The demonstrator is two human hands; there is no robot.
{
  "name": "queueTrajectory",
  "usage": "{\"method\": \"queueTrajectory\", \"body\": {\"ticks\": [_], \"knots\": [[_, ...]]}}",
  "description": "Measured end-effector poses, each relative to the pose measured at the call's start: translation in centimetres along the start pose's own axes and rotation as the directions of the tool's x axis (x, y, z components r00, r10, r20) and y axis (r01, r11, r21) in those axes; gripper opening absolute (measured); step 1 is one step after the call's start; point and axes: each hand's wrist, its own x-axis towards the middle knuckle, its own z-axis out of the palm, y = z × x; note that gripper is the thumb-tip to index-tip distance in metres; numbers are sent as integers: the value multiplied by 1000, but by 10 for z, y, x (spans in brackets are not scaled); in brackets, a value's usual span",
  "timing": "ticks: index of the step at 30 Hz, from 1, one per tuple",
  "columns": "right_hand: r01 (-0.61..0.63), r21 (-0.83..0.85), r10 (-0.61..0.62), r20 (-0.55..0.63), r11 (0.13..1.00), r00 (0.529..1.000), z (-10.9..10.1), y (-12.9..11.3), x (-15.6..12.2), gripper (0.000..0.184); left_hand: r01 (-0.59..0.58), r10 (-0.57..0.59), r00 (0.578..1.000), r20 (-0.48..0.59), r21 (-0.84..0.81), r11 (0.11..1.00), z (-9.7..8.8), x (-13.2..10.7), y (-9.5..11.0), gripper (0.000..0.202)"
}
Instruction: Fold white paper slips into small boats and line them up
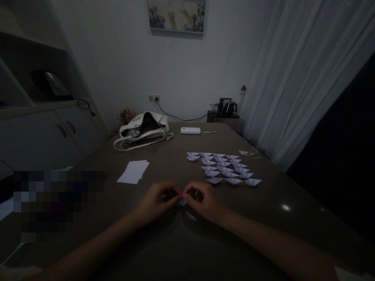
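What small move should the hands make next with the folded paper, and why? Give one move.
Probably press the fold firm between the fingertips: the left hand and right hand both pinch the paper where they meet, low over the table, apart from the boats to the right.

About 20 boats [224, 168], 1 held fold [183, 201], 1 sheet stack [133, 171], 1 handbag [142, 130].

Pale left sleeve [17, 272], pale right sleeve [351, 274] (edges only); forearms [263, 242] bare.
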Motion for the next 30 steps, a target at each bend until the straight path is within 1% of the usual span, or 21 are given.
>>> {"method": "queueTrajectory", "body": {"ticks": [4,8,10,13,18,21,26,30], "knots": [[-47,23,47,4,999,999,0,3,2,6,7,-7,1000,4,5,1000,-1,0,-1,18],[-108,87,106,30,990,994,0,4,3,7,-4,2,1000,24,79,997,-3,-1,0,19],[-138,132,134,43,982,990,0,4,2,8,-4,3,1000,11,103,995,-3,-1,2,18],[-163,195,152,68,967,986,1,5,1,9,1,0,1000,-2,96,995,-4,-1,3,16],[-183,221,168,85,958,982,1,6,1,11,26,-26,1000,15,54,998,-5,1,5,18],[-159,193,148,69,968,987,1,5,1,14,31,-31,1000,-7,30,999,-4,1,6,20],[-80,45,79,19,996,997,2,2,0,10,41,-41,998,-44,-23,999,-4,1,9,20],[-66,19,66,6,998,998,2,-1,1,9,35,-36,999,-39,-31,999,-4,1,7,19]]}}
